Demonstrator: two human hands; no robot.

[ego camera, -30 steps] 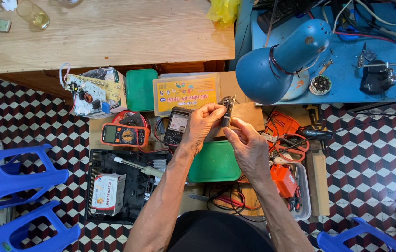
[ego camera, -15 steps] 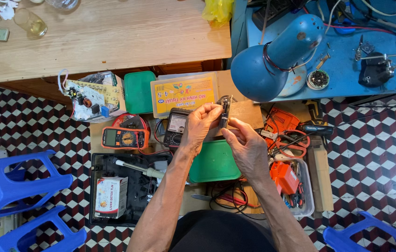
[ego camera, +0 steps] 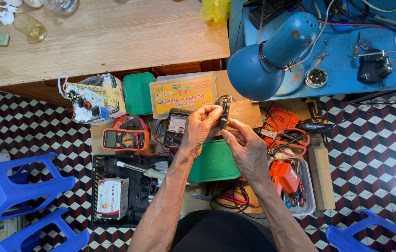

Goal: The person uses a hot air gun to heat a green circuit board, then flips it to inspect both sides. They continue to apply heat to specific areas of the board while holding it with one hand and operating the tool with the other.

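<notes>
My left hand [ego camera: 201, 125] and my right hand [ego camera: 246, 148] are raised together over the cluttered floor, both pinching a small dark narrow part [ego camera: 224, 112] held upright between the fingertips. Below them lies a green lidded box [ego camera: 214, 163]. Just left of my left hand sits a black analogue meter [ego camera: 175, 128]. An orange digital multimeter [ego camera: 125, 139] lies further left. What the small part is cannot be made out.
A blue desk lamp [ego camera: 272, 56] leans over a blue workbench [ego camera: 384, 32]. A wooden table [ego camera: 100, 37] stands at the top left. A yellow parts box [ego camera: 184, 95], a circuit board [ego camera: 89, 99], a black tool case [ego camera: 128, 186], orange tools [ego camera: 284, 128] and blue stools [ego camera: 11, 186] surround me.
My hands stay together on the small part. It has been turned slightly in my fingers, and the view has shifted a little to the right.
</notes>
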